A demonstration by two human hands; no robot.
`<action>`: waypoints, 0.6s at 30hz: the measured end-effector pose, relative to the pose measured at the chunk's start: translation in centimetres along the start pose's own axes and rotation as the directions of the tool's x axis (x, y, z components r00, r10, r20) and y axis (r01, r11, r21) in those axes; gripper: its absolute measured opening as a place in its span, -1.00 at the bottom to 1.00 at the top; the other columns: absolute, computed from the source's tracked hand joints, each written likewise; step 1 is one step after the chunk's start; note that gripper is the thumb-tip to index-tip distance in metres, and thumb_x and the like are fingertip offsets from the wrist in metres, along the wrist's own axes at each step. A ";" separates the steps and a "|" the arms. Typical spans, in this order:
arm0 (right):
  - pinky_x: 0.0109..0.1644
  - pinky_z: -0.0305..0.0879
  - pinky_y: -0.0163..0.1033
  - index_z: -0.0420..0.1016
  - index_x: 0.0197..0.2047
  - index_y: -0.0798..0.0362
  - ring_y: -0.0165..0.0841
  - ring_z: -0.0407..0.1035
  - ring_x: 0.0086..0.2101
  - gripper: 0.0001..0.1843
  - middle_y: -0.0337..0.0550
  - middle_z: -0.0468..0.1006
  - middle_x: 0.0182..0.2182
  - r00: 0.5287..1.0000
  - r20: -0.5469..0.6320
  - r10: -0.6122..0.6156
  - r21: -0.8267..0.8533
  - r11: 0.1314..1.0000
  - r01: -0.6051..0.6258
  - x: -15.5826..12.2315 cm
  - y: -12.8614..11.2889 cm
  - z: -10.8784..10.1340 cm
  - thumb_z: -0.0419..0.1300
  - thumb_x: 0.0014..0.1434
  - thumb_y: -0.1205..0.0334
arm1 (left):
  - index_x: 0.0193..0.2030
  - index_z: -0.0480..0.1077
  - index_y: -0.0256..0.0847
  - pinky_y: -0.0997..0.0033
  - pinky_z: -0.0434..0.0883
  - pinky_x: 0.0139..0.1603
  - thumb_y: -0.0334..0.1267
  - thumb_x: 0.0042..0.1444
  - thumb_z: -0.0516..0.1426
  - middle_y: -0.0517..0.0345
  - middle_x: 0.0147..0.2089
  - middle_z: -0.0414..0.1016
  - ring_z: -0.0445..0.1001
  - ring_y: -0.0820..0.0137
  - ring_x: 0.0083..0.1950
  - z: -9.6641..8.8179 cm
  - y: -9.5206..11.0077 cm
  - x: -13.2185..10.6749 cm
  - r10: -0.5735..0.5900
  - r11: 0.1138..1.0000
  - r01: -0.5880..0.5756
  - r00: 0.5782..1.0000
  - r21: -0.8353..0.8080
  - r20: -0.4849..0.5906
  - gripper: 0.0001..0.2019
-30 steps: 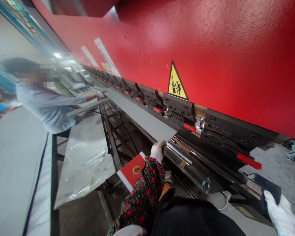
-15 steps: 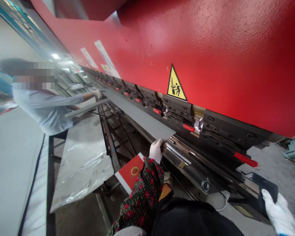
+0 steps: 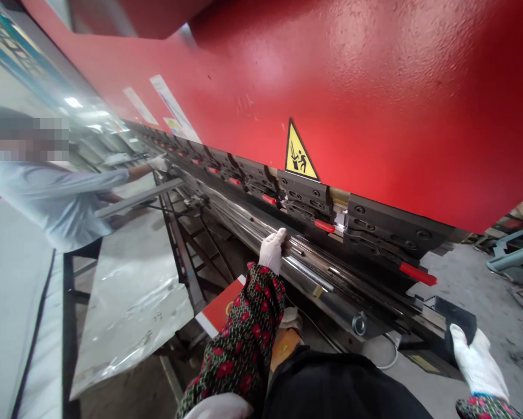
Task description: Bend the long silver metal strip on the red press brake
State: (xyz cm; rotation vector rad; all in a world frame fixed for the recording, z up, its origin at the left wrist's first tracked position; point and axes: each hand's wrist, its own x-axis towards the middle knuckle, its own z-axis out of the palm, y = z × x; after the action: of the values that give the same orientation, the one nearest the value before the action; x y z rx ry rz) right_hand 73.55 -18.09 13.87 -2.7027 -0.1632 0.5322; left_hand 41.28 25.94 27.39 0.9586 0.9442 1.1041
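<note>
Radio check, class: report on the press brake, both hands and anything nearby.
Left gloved hand on the steel lower die. Right gloved hand against a black pad. Co-worker's gloved hand toward the far end.

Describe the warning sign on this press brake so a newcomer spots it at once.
Face the big red press brake. Just above the black tool clamps, on the red front, sits a yellow triangular warning sign with a black figure. The paper labels further left are pale rectangles.
</note>
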 end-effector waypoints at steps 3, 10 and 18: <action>0.22 0.30 0.23 0.02 0.46 0.12 0.26 0.42 0.07 0.11 0.39 0.41 0.16 0.998 0.018 0.055 0.015 0.998 -0.056 -0.3 -0.3 -0.1 -0.27 0.16 -0.58 | -0.40 0.39 -0.32 0.49 0.19 -0.67 0.15 -0.30 0.45 0.10 -0.52 0.42 0.30 0.48 -0.62 -0.2 0.1 -0.5 -0.005 1.000 0.005 1.000 -0.001 -0.008 -0.42; 0.17 0.32 0.25 0.08 0.45 0.16 0.23 0.43 0.05 0.05 0.39 0.44 0.13 1.000 -0.013 0.026 0.043 0.999 -0.025 -0.1 -0.2 -0.1 -0.18 0.21 -0.51 | -0.39 0.41 -0.32 0.49 0.16 -0.66 0.10 -0.15 0.40 0.11 -0.54 0.41 0.30 0.47 -0.63 -0.4 -0.2 -0.7 -0.021 1.000 0.021 1.000 0.018 -0.018 -0.51; 0.19 0.32 0.25 0.12 0.44 0.16 0.21 0.44 0.03 0.02 0.36 0.45 0.13 0.999 -0.020 0.026 0.059 0.998 -0.025 -0.6 -0.8 -0.5 -0.14 0.21 -0.48 | -0.37 0.39 -0.30 0.50 0.20 -0.64 0.03 -0.14 0.39 0.07 -0.48 0.46 0.33 0.47 -0.60 -0.6 -0.7 -0.5 -0.015 1.000 0.015 0.999 -0.010 -0.042 -0.56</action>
State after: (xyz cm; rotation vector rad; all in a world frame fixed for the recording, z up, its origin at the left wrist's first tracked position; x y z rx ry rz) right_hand 73.13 -17.70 14.84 -2.6555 -0.1063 0.5086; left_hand 40.78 25.38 26.62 0.9222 0.9786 1.1189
